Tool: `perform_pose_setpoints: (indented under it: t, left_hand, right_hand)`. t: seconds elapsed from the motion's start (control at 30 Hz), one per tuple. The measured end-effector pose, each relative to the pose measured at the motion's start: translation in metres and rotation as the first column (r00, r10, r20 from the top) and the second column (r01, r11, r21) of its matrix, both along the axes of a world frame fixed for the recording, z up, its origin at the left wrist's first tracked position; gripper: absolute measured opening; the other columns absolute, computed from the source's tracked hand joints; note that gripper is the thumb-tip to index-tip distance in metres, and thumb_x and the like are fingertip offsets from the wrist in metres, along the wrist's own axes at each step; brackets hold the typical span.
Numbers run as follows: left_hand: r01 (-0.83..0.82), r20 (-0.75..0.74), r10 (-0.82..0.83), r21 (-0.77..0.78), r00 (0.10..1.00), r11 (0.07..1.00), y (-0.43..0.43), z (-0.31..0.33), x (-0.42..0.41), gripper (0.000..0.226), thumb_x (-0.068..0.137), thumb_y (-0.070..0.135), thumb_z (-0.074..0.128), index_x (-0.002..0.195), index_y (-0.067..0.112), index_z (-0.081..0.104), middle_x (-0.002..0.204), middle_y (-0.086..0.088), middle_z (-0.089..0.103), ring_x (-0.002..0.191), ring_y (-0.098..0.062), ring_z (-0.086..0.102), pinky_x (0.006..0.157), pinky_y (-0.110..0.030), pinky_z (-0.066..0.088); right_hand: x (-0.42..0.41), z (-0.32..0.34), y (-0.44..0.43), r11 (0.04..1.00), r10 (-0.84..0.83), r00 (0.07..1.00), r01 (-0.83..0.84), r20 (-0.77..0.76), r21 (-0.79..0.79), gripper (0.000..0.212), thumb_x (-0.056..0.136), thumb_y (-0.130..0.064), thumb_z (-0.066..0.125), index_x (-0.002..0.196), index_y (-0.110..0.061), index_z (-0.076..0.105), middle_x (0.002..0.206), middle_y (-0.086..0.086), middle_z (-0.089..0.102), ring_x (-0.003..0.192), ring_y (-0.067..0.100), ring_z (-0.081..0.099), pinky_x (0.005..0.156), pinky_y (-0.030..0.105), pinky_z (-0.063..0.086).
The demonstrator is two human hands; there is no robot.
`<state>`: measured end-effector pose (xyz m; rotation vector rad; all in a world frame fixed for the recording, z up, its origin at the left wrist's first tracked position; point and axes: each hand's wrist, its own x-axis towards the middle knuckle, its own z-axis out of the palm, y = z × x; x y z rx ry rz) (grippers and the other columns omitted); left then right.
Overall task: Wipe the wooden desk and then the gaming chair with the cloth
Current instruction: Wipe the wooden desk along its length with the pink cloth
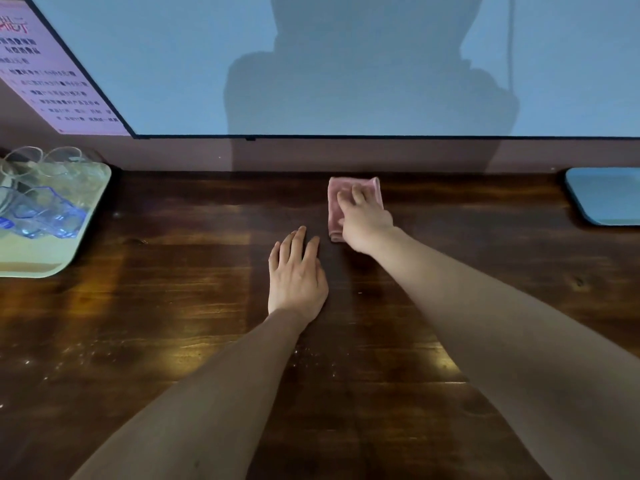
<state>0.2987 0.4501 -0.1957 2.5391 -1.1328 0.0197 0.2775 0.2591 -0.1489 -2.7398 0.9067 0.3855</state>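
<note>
Head view: a person leans over a dark wooden desk, both bare forearms reaching forward from the bottom edge. The right hand lies on top of a folded pink cloth, its fingers slightly bent, a little apart and pressing the fabric flat against the wood. The cloth sits at the far edge of the desk, close to the wall and right of centre. The left hand rests palm-down on the bare wood just near and left of the cloth, apart from it, fingers straight and close together, holding nothing.

At the far left of the desk stands a pale green tray loaded with clear glasses and a blue-tinted glass lying on its side. At the far right edge a blue tray is partly cut off by the frame. Above the desk a large lit screen glows pale blue, with the person's shadow cast across it. Left of it, a pink panel of printed text is too blurred to read.
</note>
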Motion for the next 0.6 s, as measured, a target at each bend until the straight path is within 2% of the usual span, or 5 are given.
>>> perform_pose_setpoints:
  t: [0.13,0.3,0.4,0.5,0.6]
  left_hand:
    - [0.005,-0.011,-0.005,-0.007,1.000,1.000,0.000,0.000,0.000,0.046,0.105,0.023,0.045,0.151,0.020,0.049,0.165,-0.008,0.037,0.155,-0.027,0.029,0.129,-0.050,0.020]
    - [0.032,-0.009,-0.033,-0.039,0.999,0.999,0.002,0.006,-0.002,0.043,0.098,0.018,0.050,0.141,0.019,0.057,0.151,-0.008,0.048,0.141,-0.028,0.042,0.118,-0.048,0.035]
    - [0.028,-0.004,-0.028,-0.012,1.000,1.000,0.003,0.007,-0.002,0.042,0.096,0.019,0.052,0.138,0.021,0.058,0.144,-0.006,0.049,0.133,-0.027,0.044,0.111,-0.046,0.040]
    - [0.038,0.024,-0.038,-0.011,0.999,0.999,0.003,0.004,-0.002,0.041,0.093,0.020,0.053,0.133,0.022,0.060,0.137,-0.004,0.049,0.124,-0.026,0.047,0.104,-0.044,0.043]
    - [0.038,0.034,-0.037,-0.030,0.999,0.999,0.003,0.000,-0.001,0.037,0.092,0.019,0.056,0.128,0.022,0.061,0.131,-0.004,0.049,0.117,-0.025,0.048,0.098,-0.043,0.044]
  right_hand:
    - [-0.003,0.002,0.002,1.000,-0.015,1.000,0.015,-0.007,0.000,0.072,0.109,-0.029,0.052,0.168,-0.025,0.010,0.176,0.005,-0.005,0.162,0.031,-0.007,0.114,0.055,0.041]
    - [-0.049,0.002,0.039,0.999,-0.005,0.999,0.007,-0.042,0.040,0.085,0.105,-0.027,0.061,0.168,-0.027,0.004,0.176,0.003,-0.011,0.161,0.032,-0.011,0.111,0.061,0.047]
    - [-0.072,-0.005,0.058,1.000,0.015,0.999,-0.014,-0.048,0.026,0.090,0.105,-0.030,0.062,0.168,-0.025,-0.001,0.176,0.005,-0.011,0.161,0.030,-0.013,0.117,0.056,0.043]
    - [-0.068,-0.006,0.051,0.999,0.010,1.000,-0.009,-0.015,0.044,0.094,0.101,-0.033,0.067,0.169,-0.028,0.001,0.176,0.002,-0.009,0.162,0.028,-0.012,0.118,0.054,0.041]
    - [-0.045,-0.005,0.034,0.998,-0.027,1.000,0.026,0.013,0.062,0.087,0.101,-0.028,0.065,0.168,-0.032,0.011,0.176,-0.001,-0.006,0.161,0.026,-0.010,0.111,0.054,0.045]
